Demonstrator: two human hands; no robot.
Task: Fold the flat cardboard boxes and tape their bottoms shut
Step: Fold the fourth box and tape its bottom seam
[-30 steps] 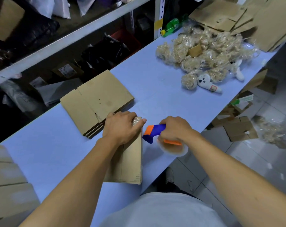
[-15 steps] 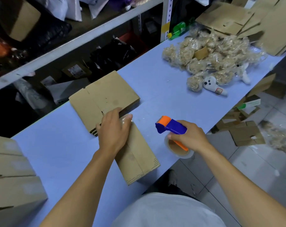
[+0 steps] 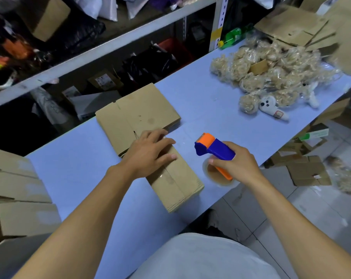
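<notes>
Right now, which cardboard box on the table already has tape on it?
The folded box under the left hand, near the table's front edge: clear tape runs along its seam. The flat stack behind it shows none.

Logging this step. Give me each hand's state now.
Left hand: open, pressing flat on the box.
Right hand: gripping the tape dispenser.

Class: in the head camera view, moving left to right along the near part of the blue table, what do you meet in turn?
Stacked boxes → left hand pressing the taped box → tape dispenser gripped by the right hand.
</notes>
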